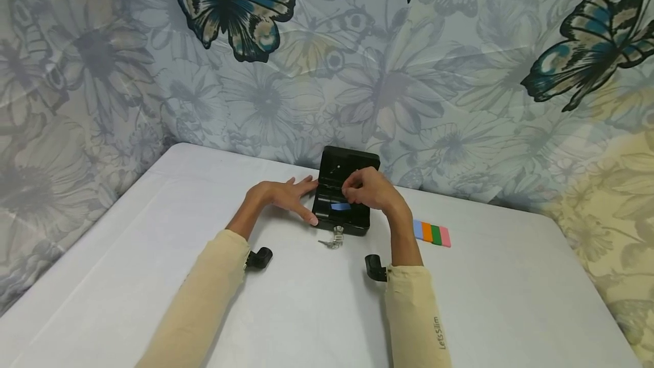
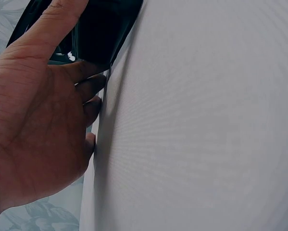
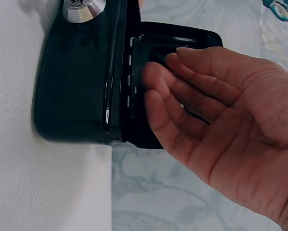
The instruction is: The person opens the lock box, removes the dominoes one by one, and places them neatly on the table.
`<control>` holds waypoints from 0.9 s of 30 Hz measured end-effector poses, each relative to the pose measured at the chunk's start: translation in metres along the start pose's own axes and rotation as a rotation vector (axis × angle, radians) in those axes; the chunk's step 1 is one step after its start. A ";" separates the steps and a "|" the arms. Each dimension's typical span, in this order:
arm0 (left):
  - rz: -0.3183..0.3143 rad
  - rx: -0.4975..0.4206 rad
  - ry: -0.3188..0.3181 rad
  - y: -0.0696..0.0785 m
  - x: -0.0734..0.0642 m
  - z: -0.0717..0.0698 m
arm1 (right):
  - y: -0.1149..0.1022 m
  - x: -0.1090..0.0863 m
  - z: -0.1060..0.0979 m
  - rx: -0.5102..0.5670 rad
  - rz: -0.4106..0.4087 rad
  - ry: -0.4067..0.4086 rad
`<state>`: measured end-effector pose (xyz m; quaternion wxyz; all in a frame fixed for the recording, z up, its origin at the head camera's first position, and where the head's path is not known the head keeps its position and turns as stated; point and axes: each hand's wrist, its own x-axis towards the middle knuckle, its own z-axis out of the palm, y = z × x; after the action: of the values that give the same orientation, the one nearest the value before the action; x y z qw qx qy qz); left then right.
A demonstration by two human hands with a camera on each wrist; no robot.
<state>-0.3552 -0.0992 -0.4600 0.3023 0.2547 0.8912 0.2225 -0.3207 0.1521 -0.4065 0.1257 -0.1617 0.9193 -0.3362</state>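
Observation:
A black cash box (image 1: 341,220) stands near the back edge of the table with its lid (image 1: 349,159) raised. Inside it lies a small blue piece (image 1: 340,207). Keys (image 1: 334,239) hang at the silver lock (image 3: 83,9) on its front. My left hand (image 1: 286,195) is spread at the box's left side, thumb at the front corner and fingertips further back. Over the box's right part hovers my right hand (image 1: 372,187), its fingers loosely bent; in the right wrist view nothing shows between thumb and fingers.
To the right of the box, a row of blue, orange, green and pink pieces (image 1: 431,234) lies on the white table (image 1: 511,288), partly behind my right forearm. Patterned cloth (image 1: 327,84) hangs close behind the table. Black wrist mounts (image 1: 259,258) stick out from both sleeves.

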 end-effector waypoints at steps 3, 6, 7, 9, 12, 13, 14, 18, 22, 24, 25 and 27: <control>0.004 0.000 -0.006 0.000 0.002 0.000 | 0.001 0.000 0.001 -0.008 0.011 0.004; 0.005 -0.004 -0.009 0.000 0.003 0.001 | 0.001 0.000 0.001 -0.011 0.016 -0.001; 0.003 -0.006 -0.010 0.000 0.003 0.001 | 0.001 0.000 0.002 -0.009 0.018 -0.001; 0.001 -0.005 -0.009 0.000 0.003 0.002 | 0.001 0.000 0.002 -0.006 0.016 -0.002; 0.002 -0.008 -0.009 0.000 0.003 0.002 | 0.001 0.000 0.002 -0.006 0.014 0.001; 0.002 -0.010 -0.009 0.000 0.003 0.002 | 0.001 0.000 0.002 -0.007 0.012 0.002; 0.003 -0.011 -0.011 0.000 0.003 0.002 | 0.001 0.000 0.002 -0.013 0.012 0.003; 0.010 -0.016 -0.012 0.001 0.003 0.002 | 0.001 0.001 0.004 -0.034 0.001 0.008; 0.006 -0.009 -0.012 0.001 0.003 0.001 | -0.001 0.002 0.006 -0.054 -0.016 0.017; 0.000 -0.005 -0.010 0.001 0.002 0.001 | -0.001 0.003 0.007 -0.060 -0.026 0.024; -0.002 -0.004 -0.009 0.001 0.001 0.001 | -0.002 0.003 0.008 -0.061 -0.028 0.025; -0.003 -0.003 -0.010 0.000 0.001 0.001 | -0.002 0.003 0.009 -0.064 -0.038 0.022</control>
<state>-0.3548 -0.0983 -0.4610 0.3073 0.2538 0.8899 0.2220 -0.3204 0.1442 -0.4120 0.1039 -0.1795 0.9276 -0.3107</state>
